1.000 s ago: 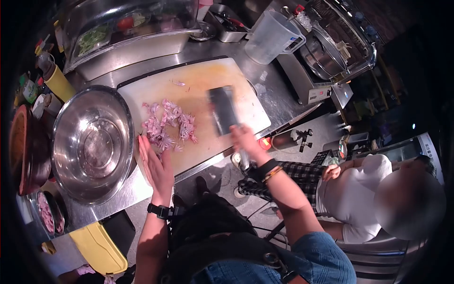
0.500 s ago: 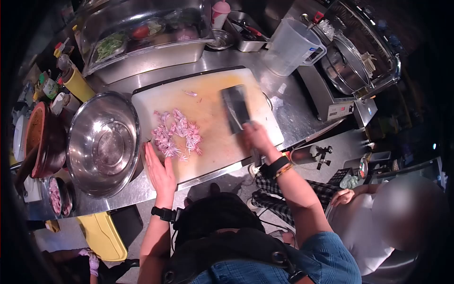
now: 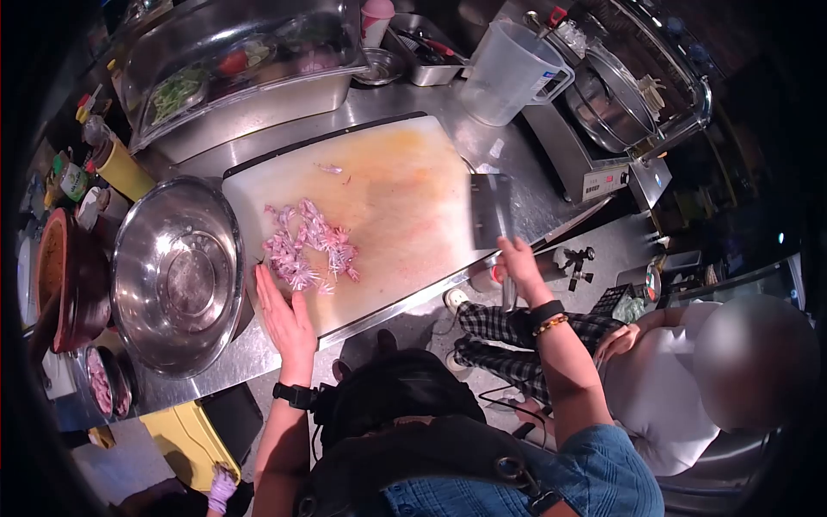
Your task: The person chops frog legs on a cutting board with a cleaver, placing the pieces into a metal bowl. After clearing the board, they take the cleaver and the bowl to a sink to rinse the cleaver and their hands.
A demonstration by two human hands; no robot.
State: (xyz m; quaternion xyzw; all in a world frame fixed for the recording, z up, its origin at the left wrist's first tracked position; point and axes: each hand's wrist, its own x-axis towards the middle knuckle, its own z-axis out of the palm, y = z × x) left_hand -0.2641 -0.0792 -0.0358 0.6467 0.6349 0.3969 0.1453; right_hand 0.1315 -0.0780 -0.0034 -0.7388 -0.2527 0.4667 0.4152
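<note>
A white cutting board (image 3: 396,198) with a yellowish stain lies on the steel counter. Small pinkish pieces (image 3: 310,246) are heaped on its left half, with a few scraps above them. My left hand (image 3: 287,326) rests flat with fingers extended at the board's lower left edge, just below the pieces and holding nothing. In my right hand (image 3: 519,265) is the handle of a cleaver (image 3: 491,209), whose broad dark blade is at the board's right edge.
A large steel bowl (image 3: 185,276) stands left of the board. Behind are a clear-covered tray (image 3: 250,121) and a plastic jug (image 3: 508,73). A seated person (image 3: 659,379) is at the right; another person's gloved hand (image 3: 222,489) shows at lower left.
My right hand has moved the cleaver rightward, from over the board to its right edge. My left hand stays by the pieces. The gloved hand at lower left has moved right.
</note>
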